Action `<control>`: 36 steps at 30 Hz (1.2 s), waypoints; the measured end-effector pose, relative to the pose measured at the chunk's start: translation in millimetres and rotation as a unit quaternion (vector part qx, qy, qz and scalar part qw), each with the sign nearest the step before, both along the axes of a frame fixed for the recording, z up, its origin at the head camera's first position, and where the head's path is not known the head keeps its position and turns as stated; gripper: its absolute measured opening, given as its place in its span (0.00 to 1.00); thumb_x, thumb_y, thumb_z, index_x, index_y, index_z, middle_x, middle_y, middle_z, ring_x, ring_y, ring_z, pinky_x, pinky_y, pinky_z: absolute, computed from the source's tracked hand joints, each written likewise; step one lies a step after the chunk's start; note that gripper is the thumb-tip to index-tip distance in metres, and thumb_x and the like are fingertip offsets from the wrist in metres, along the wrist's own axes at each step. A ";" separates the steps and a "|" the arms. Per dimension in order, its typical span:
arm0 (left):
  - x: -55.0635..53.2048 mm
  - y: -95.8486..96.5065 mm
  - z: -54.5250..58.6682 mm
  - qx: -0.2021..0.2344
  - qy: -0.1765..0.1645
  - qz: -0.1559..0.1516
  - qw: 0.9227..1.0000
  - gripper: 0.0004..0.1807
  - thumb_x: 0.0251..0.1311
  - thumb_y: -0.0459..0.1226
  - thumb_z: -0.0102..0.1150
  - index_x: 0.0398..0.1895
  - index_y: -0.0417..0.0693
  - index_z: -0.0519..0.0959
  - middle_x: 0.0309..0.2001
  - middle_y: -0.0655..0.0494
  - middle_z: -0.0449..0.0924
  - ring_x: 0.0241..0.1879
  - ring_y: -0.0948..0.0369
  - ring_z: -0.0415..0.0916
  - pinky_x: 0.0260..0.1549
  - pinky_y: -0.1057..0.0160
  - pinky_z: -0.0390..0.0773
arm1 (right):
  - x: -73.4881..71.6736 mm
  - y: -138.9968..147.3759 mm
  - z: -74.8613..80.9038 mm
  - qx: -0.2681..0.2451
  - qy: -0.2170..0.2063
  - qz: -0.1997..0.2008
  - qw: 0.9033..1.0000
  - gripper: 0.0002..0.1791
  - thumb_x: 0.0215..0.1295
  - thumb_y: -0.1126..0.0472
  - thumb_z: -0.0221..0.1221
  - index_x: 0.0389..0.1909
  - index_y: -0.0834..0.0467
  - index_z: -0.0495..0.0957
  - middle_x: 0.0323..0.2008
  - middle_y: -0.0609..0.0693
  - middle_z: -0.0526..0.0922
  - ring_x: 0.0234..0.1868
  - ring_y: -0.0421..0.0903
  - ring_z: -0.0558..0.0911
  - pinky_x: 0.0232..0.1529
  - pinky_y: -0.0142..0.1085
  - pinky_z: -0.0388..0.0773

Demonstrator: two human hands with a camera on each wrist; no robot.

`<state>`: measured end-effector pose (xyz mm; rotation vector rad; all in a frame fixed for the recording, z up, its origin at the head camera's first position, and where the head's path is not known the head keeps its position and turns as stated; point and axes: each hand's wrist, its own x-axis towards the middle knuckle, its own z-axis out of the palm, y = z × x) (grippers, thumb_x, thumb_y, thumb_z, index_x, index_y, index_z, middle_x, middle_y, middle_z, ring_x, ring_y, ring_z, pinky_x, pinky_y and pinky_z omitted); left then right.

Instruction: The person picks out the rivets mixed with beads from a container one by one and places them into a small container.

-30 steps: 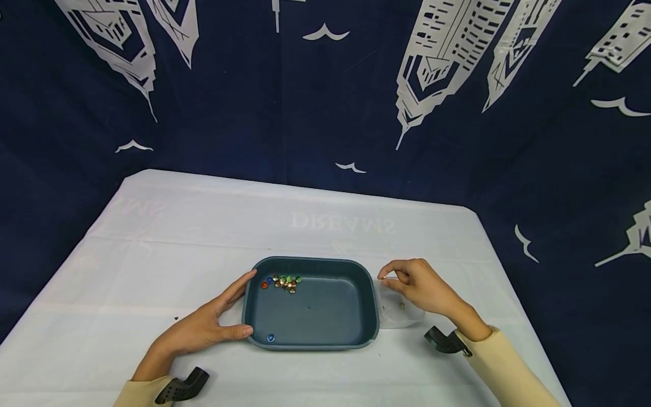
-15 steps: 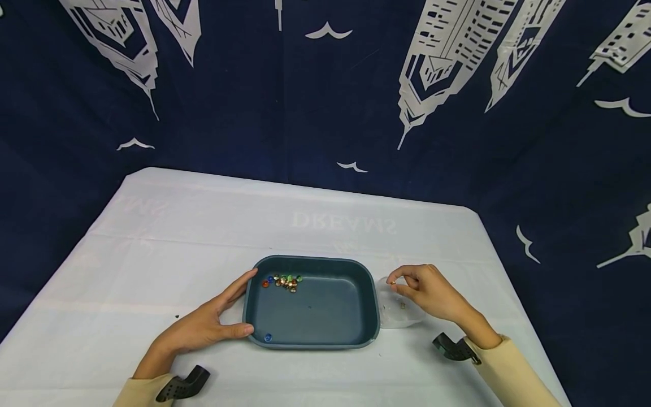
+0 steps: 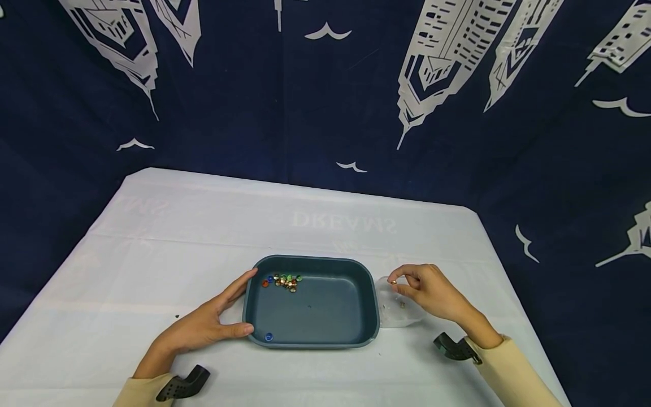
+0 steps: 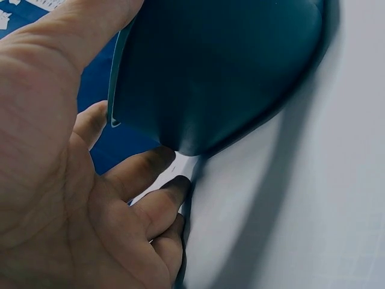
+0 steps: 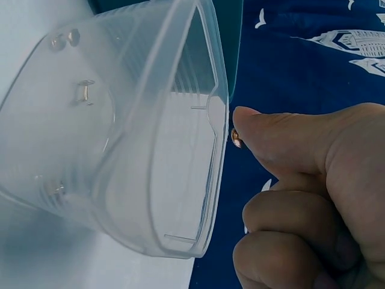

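1. The left hand (image 3: 203, 328) is set wide at the left end of a blue-green rectangular tray (image 3: 325, 316), thumb at the near corner, straight index finger reaching to the far one; it steadies the edge rather than clasping it.
2. The left wrist view shows the thumb up at the rim and the lower fingers slightly bent below, beside the tray's outer wall.
3. The right hand (image 3: 429, 291) is above the clear plastic container (image 3: 399, 319), its wrist bent so the fingertips point left, toward the tray.
4. Its grip is narrow: thumb and index finger pinch a small gold bead (image 5: 235, 138), while the other visible fingers fold toward the palm.
5. In the right wrist view, that bead is just outside the container's rim, at the thumb tip.
6. The container stands just beside the tray's right end, with a few shiny beads (image 5: 86, 91) inside.
7. In the tray, a cluster of gold, green, orange and blue beads (image 3: 287, 284) lies near the far left corner; a single blue bead (image 3: 268, 337) lies near the left thumb.
8. Both forearms, in beige sleeves (image 3: 519, 373), come in from the near side.
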<state>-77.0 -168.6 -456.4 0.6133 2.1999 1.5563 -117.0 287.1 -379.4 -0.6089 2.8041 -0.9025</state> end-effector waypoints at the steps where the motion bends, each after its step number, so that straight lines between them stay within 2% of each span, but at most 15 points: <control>1: 0.0 -0.1 -0.2 0.000 0.001 0.000 1.000 0.53 0.63 0.40 0.68 0.81 0.70 0.42 0.81 0.46 0.38 0.78 0.37 0.43 0.64 0.22 0.46 | -0.1 0.1 0.0 0.000 0.000 0.001 1.000 0.07 0.62 0.66 0.68 0.41 0.58 0.86 0.13 0.37 0.54 0.16 0.32 0.55 0.33 0.30 0.75; 8: -0.2 -0.1 -2.3 0.003 0.001 0.001 1.000 0.53 0.63 0.39 0.68 0.81 0.71 0.43 0.81 0.47 0.39 0.78 0.38 0.43 0.64 0.22 0.46 | 0.0 -0.8 1.6 0.002 -0.002 0.004 1.000 0.07 0.62 0.65 0.68 0.41 0.57 0.86 0.13 0.37 0.54 0.16 0.32 0.55 0.34 0.30 0.74; 20: -0.9 -0.4 -1.8 -0.003 0.001 0.001 1.000 0.53 0.63 0.40 0.68 0.81 0.72 0.43 0.81 0.47 0.39 0.78 0.38 0.43 0.64 0.23 0.47 | -2.0 -5.8 6.9 0.000 0.007 0.024 1.000 0.06 0.63 0.64 0.68 0.41 0.57 0.86 0.14 0.36 0.54 0.17 0.31 0.55 0.29 0.29 0.70; 28: -0.7 -0.8 -0.7 -0.002 -0.001 0.001 1.000 0.53 0.62 0.41 0.69 0.81 0.72 0.43 0.82 0.48 0.39 0.78 0.38 0.43 0.64 0.23 0.46 | -8.8 -21.5 5.3 -0.011 -0.005 0.039 0.999 0.06 0.64 0.62 0.67 0.42 0.56 0.86 0.13 0.38 0.55 0.15 0.32 0.54 0.29 0.30 0.71; 36: 0.1 -1.7 -1.2 0.001 -0.002 0.001 1.000 0.53 0.63 0.41 0.68 0.81 0.73 0.43 0.82 0.49 0.39 0.78 0.38 0.43 0.64 0.23 0.46 | -19.2 -46.4 4.2 -0.024 -0.017 0.072 0.997 0.10 0.65 0.59 0.67 0.44 0.59 0.86 0.12 0.38 0.55 0.13 0.31 0.55 0.22 0.30 0.67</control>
